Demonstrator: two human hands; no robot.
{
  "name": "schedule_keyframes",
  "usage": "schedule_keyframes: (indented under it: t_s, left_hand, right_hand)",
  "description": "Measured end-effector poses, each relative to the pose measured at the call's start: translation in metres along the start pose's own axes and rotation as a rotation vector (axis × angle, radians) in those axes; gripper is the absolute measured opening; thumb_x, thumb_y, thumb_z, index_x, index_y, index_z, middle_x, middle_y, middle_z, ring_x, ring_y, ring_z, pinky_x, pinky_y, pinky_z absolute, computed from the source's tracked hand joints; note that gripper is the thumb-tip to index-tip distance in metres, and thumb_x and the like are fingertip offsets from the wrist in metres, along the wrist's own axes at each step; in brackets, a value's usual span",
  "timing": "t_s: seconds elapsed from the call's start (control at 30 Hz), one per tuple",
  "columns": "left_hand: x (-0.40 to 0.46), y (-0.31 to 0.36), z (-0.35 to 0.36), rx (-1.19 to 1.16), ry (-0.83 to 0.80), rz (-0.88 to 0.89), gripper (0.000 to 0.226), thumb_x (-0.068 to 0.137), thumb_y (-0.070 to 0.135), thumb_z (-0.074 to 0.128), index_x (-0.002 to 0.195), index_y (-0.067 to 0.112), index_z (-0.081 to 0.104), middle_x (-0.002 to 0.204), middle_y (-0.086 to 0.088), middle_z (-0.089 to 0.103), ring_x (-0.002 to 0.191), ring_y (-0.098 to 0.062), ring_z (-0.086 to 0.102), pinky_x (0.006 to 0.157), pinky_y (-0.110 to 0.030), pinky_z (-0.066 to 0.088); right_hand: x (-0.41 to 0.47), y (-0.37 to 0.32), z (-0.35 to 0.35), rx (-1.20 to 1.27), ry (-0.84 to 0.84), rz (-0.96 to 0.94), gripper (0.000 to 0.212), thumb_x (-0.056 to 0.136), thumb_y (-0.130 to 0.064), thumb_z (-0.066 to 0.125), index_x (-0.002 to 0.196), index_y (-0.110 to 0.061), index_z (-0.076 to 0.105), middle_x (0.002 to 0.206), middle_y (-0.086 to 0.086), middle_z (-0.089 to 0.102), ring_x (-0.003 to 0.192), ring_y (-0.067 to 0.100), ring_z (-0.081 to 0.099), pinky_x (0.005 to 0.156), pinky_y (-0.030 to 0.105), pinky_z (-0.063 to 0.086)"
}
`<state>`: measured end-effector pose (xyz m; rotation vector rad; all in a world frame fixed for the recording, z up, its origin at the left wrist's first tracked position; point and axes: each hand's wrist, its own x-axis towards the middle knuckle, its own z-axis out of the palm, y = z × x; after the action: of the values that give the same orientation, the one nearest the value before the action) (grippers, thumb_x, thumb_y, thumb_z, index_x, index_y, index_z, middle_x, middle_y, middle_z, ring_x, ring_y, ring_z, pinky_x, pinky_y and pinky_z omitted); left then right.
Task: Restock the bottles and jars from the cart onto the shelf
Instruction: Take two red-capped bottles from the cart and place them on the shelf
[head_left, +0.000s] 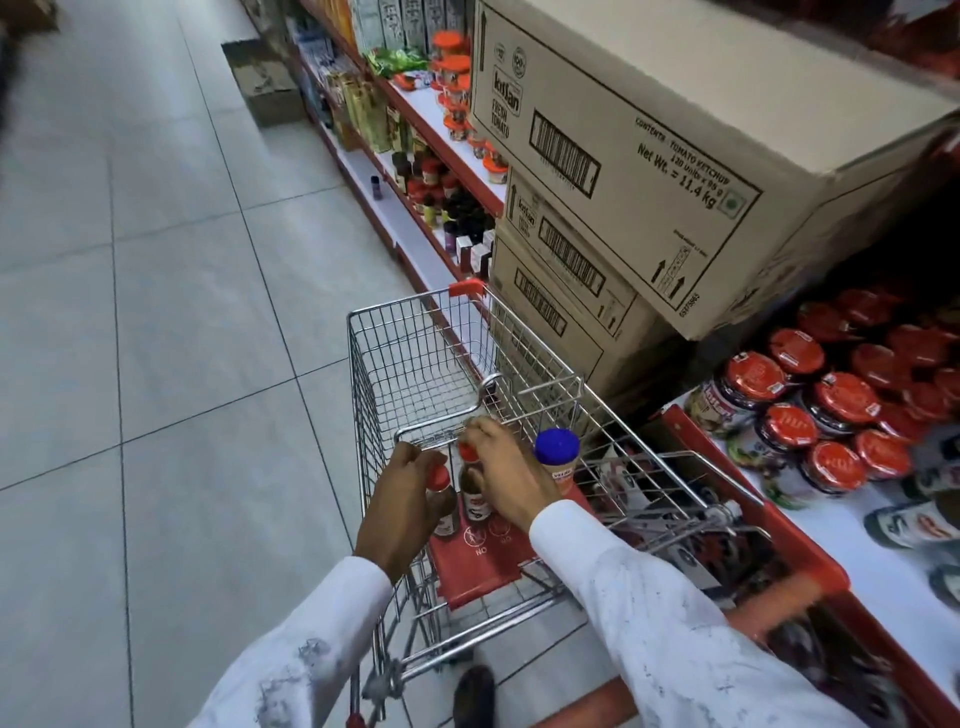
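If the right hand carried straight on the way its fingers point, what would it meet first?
Most likely the red cap of the dark bottle right under the right hand; its fingertips already look at or on the cap. Beyond that is the cart wire, though depth is unclear.

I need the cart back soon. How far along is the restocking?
Already shelved: red-lidded jars stand on the shelf beside the cart, whose main basket looks nearly bare. In hand: the left hand grips a red-capped bottle, and the right hand closes on a second bottle. Left: a blue-lidded jar waits in the cart; more lies under the wire, unclear.
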<state>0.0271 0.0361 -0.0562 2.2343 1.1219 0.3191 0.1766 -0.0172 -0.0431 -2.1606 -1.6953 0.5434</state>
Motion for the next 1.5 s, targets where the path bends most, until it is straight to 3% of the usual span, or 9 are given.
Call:
schedule_keyframes:
  t_s: [0.17, 0.33, 0.5, 0.63, 0.73, 0.83, 1.03, 1.2, 1.5]
  left_hand:
    - [-0.008, -0.002, 0.001, 0.005, 0.033, 0.050, 0.032, 0.074, 0.003, 0.071, 0.104, 0.010, 0.065, 0.094, -0.006, 0.068, 0.085, -0.028, 0.062, 0.074, -0.032, 0.048]
    - [-0.019, 0.004, -0.010, 0.041, 0.067, 0.096, 0.036, 0.077, 0.006, 0.068, 0.112, 0.012, 0.063, 0.100, -0.005, 0.066, 0.092, -0.026, 0.061, 0.075, -0.029, 0.041]
    - [-0.028, 0.039, -0.045, 0.013, 0.095, 0.146, 0.035, 0.072, 0.011, 0.073, 0.105, 0.019, 0.065, 0.092, -0.001, 0.068, 0.082, -0.022, 0.064, 0.074, -0.036, 0.054]
    - [-0.027, 0.086, -0.078, -0.030, 0.142, 0.183, 0.040, 0.064, 0.012, 0.081, 0.102, 0.020, 0.070, 0.085, 0.005, 0.071, 0.069, -0.005, 0.065, 0.068, -0.024, 0.054]
    - [-0.025, 0.129, -0.095, -0.068, 0.141, 0.249, 0.042, 0.059, 0.012, 0.085, 0.096, 0.025, 0.073, 0.073, 0.014, 0.068, 0.064, 0.002, 0.063, 0.060, -0.004, 0.043]
    - [-0.025, 0.176, -0.098, -0.130, 0.125, 0.329, 0.040, 0.055, 0.010, 0.087, 0.088, 0.030, 0.073, 0.062, 0.015, 0.066, 0.068, -0.005, 0.064, 0.060, -0.012, 0.047]
    - [-0.019, 0.266, -0.052, -0.230, 0.017, 0.508, 0.040, 0.052, 0.023, 0.081, 0.090, 0.030, 0.073, 0.062, 0.013, 0.070, 0.066, -0.004, 0.066, 0.060, -0.007, 0.046]
    - [-0.024, 0.340, 0.009, -0.345, -0.130, 0.590, 0.037, 0.056, 0.007, 0.084, 0.085, 0.026, 0.071, 0.059, 0.013, 0.066, 0.049, 0.003, 0.057, 0.051, -0.005, 0.041]
    - [-0.018, 0.405, 0.120, -0.243, -0.294, 0.695, 0.032, 0.059, 0.012, 0.079, 0.088, 0.024, 0.071, 0.071, 0.009, 0.069, 0.060, -0.006, 0.060, 0.060, -0.021, 0.049]
  right_hand:
    - [0.000, 0.005, -0.002, 0.044, 0.014, 0.042, 0.032, 0.080, 0.003, 0.063, 0.104, -0.016, 0.055, 0.112, 0.007, 0.060, 0.096, 0.031, 0.061, 0.079, 0.042, 0.056]
    - [-0.008, 0.007, -0.002, 0.037, -0.011, 0.064, 0.035, 0.079, -0.005, 0.071, 0.111, -0.018, 0.060, 0.116, 0.007, 0.053, 0.098, 0.030, 0.061, 0.080, 0.043, 0.057]
    - [-0.023, 0.006, -0.019, 0.132, 0.050, 0.117, 0.030, 0.068, -0.011, 0.079, 0.092, -0.024, 0.067, 0.102, 0.005, 0.064, 0.087, 0.025, 0.065, 0.077, 0.040, 0.059]
    - [-0.052, 0.012, -0.066, 0.270, 0.220, 0.180, 0.038, 0.059, -0.022, 0.081, 0.092, -0.032, 0.065, 0.097, -0.004, 0.067, 0.084, 0.015, 0.065, 0.078, 0.038, 0.059]
    - [-0.089, 0.013, -0.118, 0.320, 0.386, 0.206, 0.036, 0.056, -0.016, 0.080, 0.087, -0.029, 0.067, 0.085, -0.006, 0.073, 0.075, 0.009, 0.066, 0.068, 0.023, 0.055]
    - [-0.140, 0.014, -0.168, 0.324, 0.555, 0.212, 0.034, 0.057, -0.014, 0.077, 0.087, -0.026, 0.068, 0.075, -0.007, 0.073, 0.064, 0.004, 0.063, 0.060, 0.017, 0.047]
    - [-0.231, 0.049, -0.225, 0.247, 0.771, 0.306, 0.034, 0.058, -0.011, 0.078, 0.087, -0.027, 0.069, 0.071, -0.014, 0.070, 0.054, 0.006, 0.059, 0.055, 0.014, 0.044]
    - [-0.291, 0.094, -0.245, 0.170, 0.865, 0.416, 0.035, 0.057, -0.011, 0.085, 0.084, -0.026, 0.068, 0.065, -0.009, 0.068, 0.051, 0.009, 0.055, 0.050, 0.012, 0.042]
    - [-0.347, 0.175, -0.242, 0.193, 0.930, 0.675, 0.039, 0.057, 0.001, 0.076, 0.087, -0.023, 0.070, 0.081, -0.006, 0.074, 0.069, 0.008, 0.066, 0.071, 0.038, 0.060]
